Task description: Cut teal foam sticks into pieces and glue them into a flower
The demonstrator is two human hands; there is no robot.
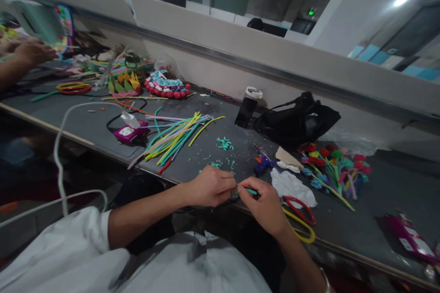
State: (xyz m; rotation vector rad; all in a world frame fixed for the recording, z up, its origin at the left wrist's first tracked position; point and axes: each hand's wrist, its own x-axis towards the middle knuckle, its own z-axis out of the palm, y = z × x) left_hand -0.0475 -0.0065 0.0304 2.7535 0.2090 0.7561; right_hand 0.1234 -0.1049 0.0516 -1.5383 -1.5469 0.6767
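Note:
My left hand [213,187] is closed in a pinch at the table's front edge, its fingertips close to those of my other hand; what it pinches is too small to make out. In my right hand [264,201], also closed, is a short green pipe cleaner piece [252,191]. Small green cut bits [225,143] lie in a pile beyond my hands, with more scattered nearer. Beside my right wrist lie scissors with red and yellow handles [302,213]. A blue glue gun [264,163] rests just beyond that hand, close to crumpled white tissue [292,187].
Long coloured pipe cleaners [178,139] lie left of centre, near a purple power strip [129,132]. Pipe cleaner flowers [337,165] are on the right. A tumbler [248,107] and black bag [299,121] stand behind. Another person's hands [30,52] are at far left.

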